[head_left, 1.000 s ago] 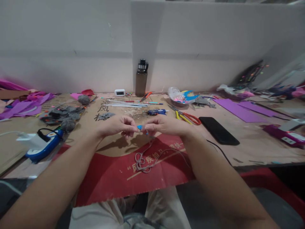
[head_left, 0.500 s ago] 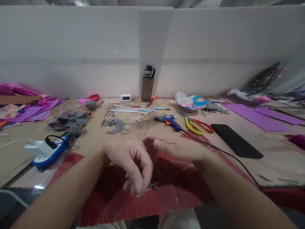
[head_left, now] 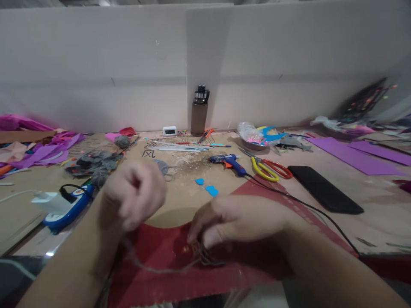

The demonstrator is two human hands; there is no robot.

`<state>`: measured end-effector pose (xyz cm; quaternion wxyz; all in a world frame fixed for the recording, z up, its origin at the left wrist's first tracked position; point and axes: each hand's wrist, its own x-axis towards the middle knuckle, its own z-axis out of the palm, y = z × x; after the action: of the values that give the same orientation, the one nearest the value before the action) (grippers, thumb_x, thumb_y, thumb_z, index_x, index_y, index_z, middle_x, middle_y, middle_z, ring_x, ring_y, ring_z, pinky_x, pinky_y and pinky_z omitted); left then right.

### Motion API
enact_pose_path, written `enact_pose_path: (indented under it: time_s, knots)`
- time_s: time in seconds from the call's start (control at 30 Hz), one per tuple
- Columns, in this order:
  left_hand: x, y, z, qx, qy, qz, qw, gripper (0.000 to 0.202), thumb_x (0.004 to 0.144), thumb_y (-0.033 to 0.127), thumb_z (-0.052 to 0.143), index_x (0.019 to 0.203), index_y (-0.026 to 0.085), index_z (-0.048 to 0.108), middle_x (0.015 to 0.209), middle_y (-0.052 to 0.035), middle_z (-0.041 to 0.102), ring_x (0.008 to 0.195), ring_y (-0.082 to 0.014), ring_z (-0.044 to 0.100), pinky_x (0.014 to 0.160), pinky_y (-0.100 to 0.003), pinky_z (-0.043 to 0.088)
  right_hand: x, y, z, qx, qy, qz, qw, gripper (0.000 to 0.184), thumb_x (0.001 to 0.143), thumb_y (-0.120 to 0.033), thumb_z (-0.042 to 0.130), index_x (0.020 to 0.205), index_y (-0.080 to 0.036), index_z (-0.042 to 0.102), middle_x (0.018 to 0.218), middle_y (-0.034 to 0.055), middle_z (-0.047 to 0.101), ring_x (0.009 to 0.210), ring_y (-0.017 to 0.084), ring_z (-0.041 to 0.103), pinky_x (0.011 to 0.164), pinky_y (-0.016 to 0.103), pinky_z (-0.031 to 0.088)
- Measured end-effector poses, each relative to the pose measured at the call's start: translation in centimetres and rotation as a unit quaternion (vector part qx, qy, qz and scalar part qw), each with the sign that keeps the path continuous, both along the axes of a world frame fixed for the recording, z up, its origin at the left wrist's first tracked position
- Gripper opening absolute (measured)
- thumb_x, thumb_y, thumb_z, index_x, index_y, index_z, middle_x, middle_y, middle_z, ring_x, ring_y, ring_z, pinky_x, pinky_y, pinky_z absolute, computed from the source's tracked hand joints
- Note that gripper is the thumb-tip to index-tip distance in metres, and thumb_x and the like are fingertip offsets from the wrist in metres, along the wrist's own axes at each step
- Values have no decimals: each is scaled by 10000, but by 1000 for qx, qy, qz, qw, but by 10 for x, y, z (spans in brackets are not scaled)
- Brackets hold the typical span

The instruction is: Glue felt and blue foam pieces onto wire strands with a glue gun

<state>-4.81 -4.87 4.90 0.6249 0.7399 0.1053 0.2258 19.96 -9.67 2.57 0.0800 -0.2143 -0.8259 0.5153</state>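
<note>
My left hand (head_left: 136,192) is raised above the cardboard, blurred by motion, its fingers curled, and a thin grey string (head_left: 160,268) trails down from it. My right hand (head_left: 234,220) rests low on the red printed part of the cardboard (head_left: 180,205), fingers pinched on the tangled end of that string (head_left: 201,252). Two small blue foam pieces (head_left: 207,187) lie on the cardboard just beyond my right hand.
A blue glue gun (head_left: 229,162) with its black cord, yellow and red scissors (head_left: 268,169), a black phone (head_left: 324,194), a dark bottle (head_left: 199,111), grey pompoms (head_left: 96,162), purple sheets (head_left: 353,154), a blue and white device (head_left: 64,205) at left, and a white wall behind.
My left hand rose up and to the left, pulling the string. My right hand dropped onto the string tangle. The two blue pieces now lie free on the cardboard.
</note>
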Motion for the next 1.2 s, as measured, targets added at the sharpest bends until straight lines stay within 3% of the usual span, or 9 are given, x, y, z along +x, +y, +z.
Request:
enact_pose_path:
  time_s: [0.1,0.2,0.3,0.37,0.5,0.83,0.93,1.03,1.2]
  knots:
    - [33,-9,-7,-20,91,170,981,290,673,473,739,635,193,671,452,-16,564,368,-95,483,384,-216,392,-2,9,-8,122,29,-220,967,334,913,-453,475,945,-189,677,897,46,691,811,165,630,722,270,482]
    - [56,-5,-17,43,143,243,958,244,753,387,689,678,160,640,554,-8,608,461,-84,528,450,-194,401,-4,18,-15,197,141,-371,896,330,937,-456,418,1002,-207,624,1024,59,658,971,186,597,865,326,455]
    - [64,2,-27,149,176,297,927,246,806,362,623,672,157,635,563,3,601,483,-85,527,487,-201,389,-8,22,-21,111,231,-363,896,350,935,-466,413,1134,-204,532,1128,77,619,1052,177,583,924,347,452]
    - [65,3,-31,222,191,319,902,210,821,325,602,703,160,661,591,5,621,505,-86,530,524,-208,389,-12,22,-24,52,248,-336,907,387,882,-422,535,1196,-208,464,1155,84,603,1037,171,595,894,339,477]
    - [66,0,-31,277,207,323,881,214,846,307,566,729,161,671,623,6,638,562,-95,544,558,-208,380,-19,22,-32,74,211,-342,913,428,765,-241,679,1143,-215,480,1136,68,608,981,165,606,828,311,491]
    - [61,5,-37,221,197,326,898,365,889,475,487,718,163,570,543,28,567,466,-82,512,493,-199,370,-18,29,-39,268,160,-411,856,180,816,-214,624,988,-190,577,786,-6,549,724,126,505,661,262,402]
    - [62,6,-36,167,164,324,917,368,871,495,512,718,163,550,555,32,567,453,-74,509,469,-193,374,-15,28,-35,321,175,-424,829,31,835,-209,614,858,-188,616,772,-1,538,723,123,484,654,255,382]
    - [63,6,-33,113,136,333,926,345,861,477,539,723,161,536,565,31,567,449,-68,501,448,-187,363,-12,29,-32,350,205,-435,804,67,844,-217,623,783,-188,626,753,-1,532,713,120,478,642,252,371]
    - [65,11,-39,0,44,322,946,327,857,466,549,748,157,552,625,14,583,473,-69,506,450,-196,357,-10,34,-35,355,227,-428,799,81,822,-197,657,743,-189,640,734,-4,541,720,123,490,655,258,380]
